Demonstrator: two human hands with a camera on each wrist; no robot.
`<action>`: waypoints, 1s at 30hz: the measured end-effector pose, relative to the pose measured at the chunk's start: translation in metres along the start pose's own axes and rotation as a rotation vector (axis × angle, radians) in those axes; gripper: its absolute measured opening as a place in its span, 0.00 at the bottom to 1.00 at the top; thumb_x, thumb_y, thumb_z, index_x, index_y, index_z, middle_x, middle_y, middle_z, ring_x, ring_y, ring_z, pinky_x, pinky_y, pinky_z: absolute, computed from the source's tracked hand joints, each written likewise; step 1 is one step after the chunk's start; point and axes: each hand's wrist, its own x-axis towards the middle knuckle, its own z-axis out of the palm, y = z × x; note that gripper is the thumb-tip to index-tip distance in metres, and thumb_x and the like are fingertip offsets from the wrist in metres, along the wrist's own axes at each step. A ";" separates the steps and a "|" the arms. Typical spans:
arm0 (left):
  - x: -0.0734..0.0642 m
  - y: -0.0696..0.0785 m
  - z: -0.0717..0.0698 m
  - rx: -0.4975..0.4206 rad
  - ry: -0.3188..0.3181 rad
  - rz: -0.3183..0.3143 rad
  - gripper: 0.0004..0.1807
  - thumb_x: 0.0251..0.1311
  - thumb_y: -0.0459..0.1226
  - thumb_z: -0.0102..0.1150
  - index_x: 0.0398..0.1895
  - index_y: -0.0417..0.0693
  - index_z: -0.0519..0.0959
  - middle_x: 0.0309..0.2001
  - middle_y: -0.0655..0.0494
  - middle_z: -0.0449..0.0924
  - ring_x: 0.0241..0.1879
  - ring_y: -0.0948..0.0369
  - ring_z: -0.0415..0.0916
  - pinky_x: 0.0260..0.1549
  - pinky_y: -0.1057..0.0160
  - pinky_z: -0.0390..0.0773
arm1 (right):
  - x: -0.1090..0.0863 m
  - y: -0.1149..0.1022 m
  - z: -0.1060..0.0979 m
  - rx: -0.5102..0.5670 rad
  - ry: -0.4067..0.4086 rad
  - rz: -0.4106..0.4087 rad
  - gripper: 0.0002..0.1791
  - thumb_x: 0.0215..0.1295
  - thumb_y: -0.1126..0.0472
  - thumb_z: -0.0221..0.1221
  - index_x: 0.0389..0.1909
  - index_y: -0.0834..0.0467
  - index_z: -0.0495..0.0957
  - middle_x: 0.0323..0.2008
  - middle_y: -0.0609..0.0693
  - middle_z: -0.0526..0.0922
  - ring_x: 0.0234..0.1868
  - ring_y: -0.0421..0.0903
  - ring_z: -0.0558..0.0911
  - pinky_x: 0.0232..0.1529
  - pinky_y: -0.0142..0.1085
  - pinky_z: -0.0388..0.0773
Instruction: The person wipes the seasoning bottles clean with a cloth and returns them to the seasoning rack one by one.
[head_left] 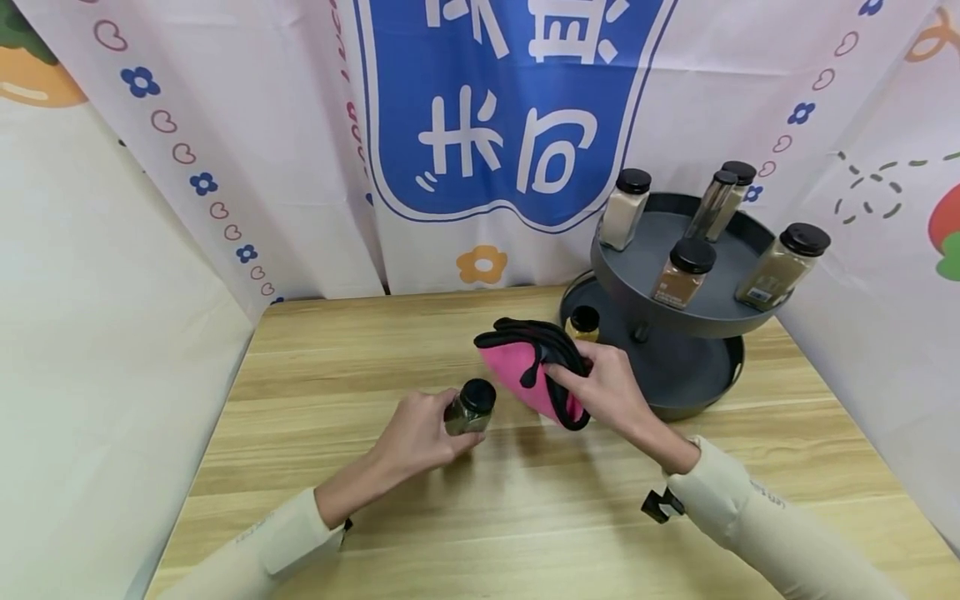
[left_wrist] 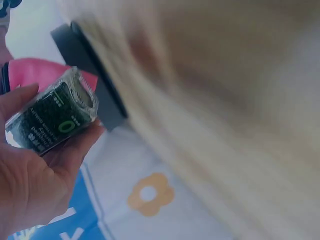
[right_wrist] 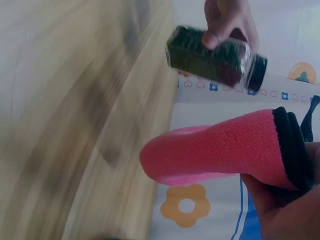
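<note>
My left hand (head_left: 420, 433) grips a square glass spice jar (head_left: 471, 408) with a black lid, held above the table. Dark green contents and a printed label show on the same jar (left_wrist: 55, 117) in the left wrist view. To its right, my right hand (head_left: 611, 387) pinches a folded pink cloth (head_left: 517, 371) with black edging and a black loop. In the right wrist view the cloth (right_wrist: 215, 150) hangs folded, apart from the jar (right_wrist: 215, 57). Another jar (head_left: 583, 323) with a black lid and yellow contents stands behind the cloth, partly hidden by it.
A dark grey two-tier round rack (head_left: 667, 375) stands at the back right of the wooden table (head_left: 322, 375). Several black-lidded spice jars, including a brown one (head_left: 681, 279), stand on its upper tier. A printed curtain (head_left: 315, 167) hangs behind.
</note>
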 end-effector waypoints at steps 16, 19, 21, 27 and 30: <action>0.035 0.023 -0.019 0.266 -0.195 0.041 0.23 0.46 0.40 0.78 0.17 0.53 0.67 0.15 0.64 0.63 0.15 0.69 0.57 0.12 0.71 0.60 | -0.007 -0.015 0.024 0.238 0.018 0.031 0.11 0.68 0.55 0.72 0.44 0.57 0.89 0.37 0.50 0.92 0.35 0.41 0.86 0.37 0.31 0.82; 0.039 0.027 -0.020 0.297 -0.242 0.032 0.24 0.43 0.39 0.78 0.14 0.54 0.65 0.14 0.64 0.61 0.15 0.68 0.57 0.12 0.69 0.60 | -0.010 -0.020 0.029 0.270 0.011 0.034 0.10 0.67 0.55 0.72 0.42 0.57 0.89 0.34 0.50 0.91 0.33 0.42 0.86 0.35 0.32 0.82; 0.041 0.029 -0.020 0.301 -0.274 0.023 0.26 0.42 0.38 0.78 0.13 0.55 0.64 0.14 0.65 0.59 0.15 0.68 0.56 0.12 0.69 0.60 | -0.012 -0.022 0.032 0.288 0.020 0.023 0.09 0.67 0.56 0.73 0.42 0.57 0.89 0.33 0.50 0.91 0.32 0.43 0.87 0.34 0.33 0.82; 0.045 0.035 -0.024 0.328 -0.290 -0.004 0.26 0.41 0.37 0.77 0.13 0.55 0.63 0.15 0.63 0.59 0.17 0.66 0.58 0.14 0.67 0.61 | -0.013 -0.021 0.037 0.291 0.093 0.009 0.08 0.67 0.57 0.73 0.42 0.56 0.89 0.34 0.51 0.91 0.33 0.42 0.87 0.34 0.33 0.82; 0.046 0.037 -0.026 0.352 -0.274 -0.008 0.24 0.40 0.38 0.77 0.14 0.54 0.65 0.16 0.61 0.64 0.18 0.64 0.61 0.14 0.66 0.65 | -0.013 -0.019 0.039 0.292 0.113 0.024 0.08 0.67 0.57 0.73 0.43 0.56 0.89 0.34 0.51 0.92 0.33 0.40 0.87 0.34 0.32 0.82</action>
